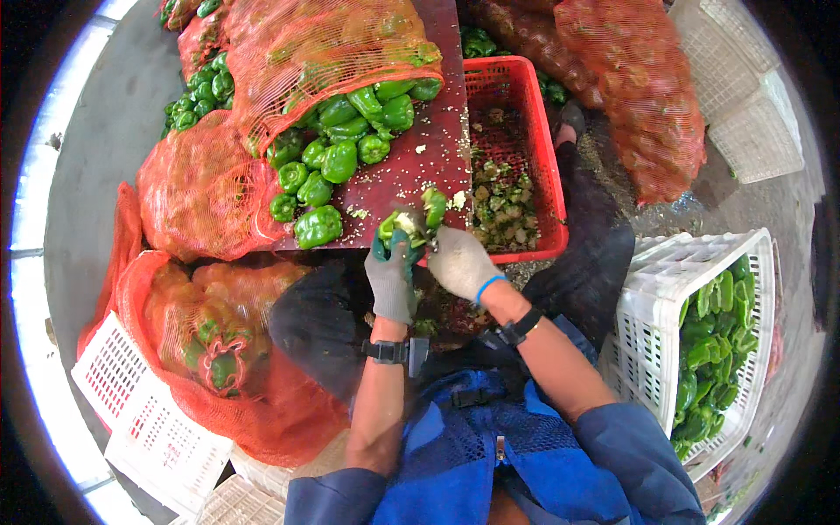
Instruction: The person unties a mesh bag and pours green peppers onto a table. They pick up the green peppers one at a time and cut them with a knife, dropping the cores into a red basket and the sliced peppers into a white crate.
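My left hand [392,272], in a grey and green work glove, grips a cut green bell pepper [388,226] with its pale core showing. Close beside it, my right hand [462,262] in a light knit glove is closed on a small dark tool [432,245], probably a knife, mostly hidden and blurred. Just beyond the tool is another piece of green pepper [434,207]; what supports it I cannot tell. Both hands are at the near edge of a dark red tabletop [407,177] strewn with pale seeds. Whole bell peppers [339,162] spill there from an orange mesh sack [328,46].
A red plastic crate [563,230] right of the tabletop contains pepper cores [502,203]. At my right, a tilted white crate [646,328] holds cut green peppers [715,348]. Mesh sacks [203,190] crowd the left; another sack [646,92] stands far right. White crates [164,440] lie lower left.
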Tool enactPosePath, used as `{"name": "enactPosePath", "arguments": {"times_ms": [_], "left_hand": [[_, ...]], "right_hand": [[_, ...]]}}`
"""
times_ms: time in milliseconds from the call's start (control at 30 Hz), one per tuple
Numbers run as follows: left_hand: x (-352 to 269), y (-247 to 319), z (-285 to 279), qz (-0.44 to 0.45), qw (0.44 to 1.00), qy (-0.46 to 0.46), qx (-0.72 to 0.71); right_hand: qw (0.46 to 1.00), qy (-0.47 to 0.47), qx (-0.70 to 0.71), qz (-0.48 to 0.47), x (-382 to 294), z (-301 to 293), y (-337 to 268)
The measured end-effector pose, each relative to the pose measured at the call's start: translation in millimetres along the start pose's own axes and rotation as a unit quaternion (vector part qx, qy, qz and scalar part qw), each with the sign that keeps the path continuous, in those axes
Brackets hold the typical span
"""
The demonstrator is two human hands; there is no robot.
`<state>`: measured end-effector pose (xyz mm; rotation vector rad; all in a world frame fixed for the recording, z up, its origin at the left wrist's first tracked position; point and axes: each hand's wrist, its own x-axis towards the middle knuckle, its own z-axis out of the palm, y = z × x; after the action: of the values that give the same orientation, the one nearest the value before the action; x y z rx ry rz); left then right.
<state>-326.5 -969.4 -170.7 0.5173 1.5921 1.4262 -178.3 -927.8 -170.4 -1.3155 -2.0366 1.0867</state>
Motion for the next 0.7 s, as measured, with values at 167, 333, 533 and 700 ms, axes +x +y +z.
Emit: {"name": "enactPosePath", "arguments": {"times_ms": [167, 333, 533, 700], "left_hand": [[-14.3, 3.7, -8.7, 0.012, 0.984, -0.075, -0.161], [-14.4, 8.9, -13.7, -0.039, 0.976, -0.092, -0.196], [-17.1, 7.8, -13.9, -0.02, 0.977, -0.095, -0.189], [-22.7, 1.8, 1.8, 0.051, 0.996, -0.038, -0.066]], "right_hand": [[0.99, -0.127, 0.024, 0.056, 27.9, -31.9, 9.8], [0.998, -0.005, -0.036, 0.042, 53.0, -30.7, 9.9], [0.999, 0.014, -0.023, 0.028, 40.8, -25.5, -26.6], [0.998, 0.049, -0.042, 0.014, 38.0, -7.2, -14.1]]}}
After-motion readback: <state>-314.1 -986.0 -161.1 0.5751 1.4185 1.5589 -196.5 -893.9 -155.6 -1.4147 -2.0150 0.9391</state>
